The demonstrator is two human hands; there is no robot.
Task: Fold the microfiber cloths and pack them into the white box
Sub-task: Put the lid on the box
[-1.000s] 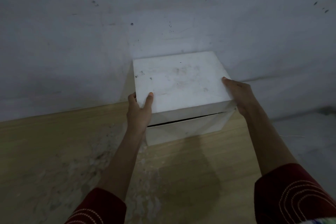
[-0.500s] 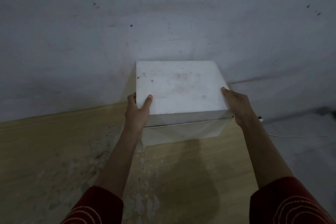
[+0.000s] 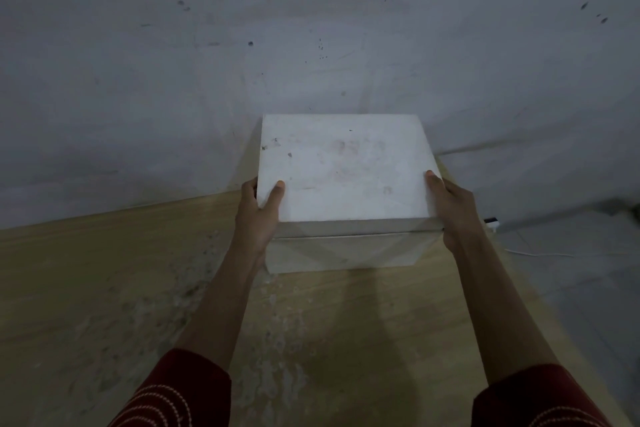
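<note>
Since I have only the head view to work from, everything I report comes from it. The white box [image 3: 343, 253] stands on the wooden table [image 3: 104, 288], straight ahead of me, with its back close to the grey wall [image 3: 311, 28]. Its lid [image 3: 346, 170] sits on top, and only a thin seam shows along the front.

The lid's long axis runs across my view from left to right, and my hands are at its two short ends. The left hand [image 3: 258, 215] grips the near-left corner, thumb lying on the top face and fingers wrapped round the side. The right hand [image 3: 450, 211] clasps the near-right edge, thumb tip on top. Its fingers go down the far side, where I cannot see them.

The box therefore lies squarely between both hands, and neither arm is nearer than the other. I judge the coming move to be straight up or straight down, and it depends on keeping the lid level over the base.

No cloths are in sight, so I cannot tell whether any are packed. A thin white cable [image 3: 536, 253] trails over the floor to the right.
</note>
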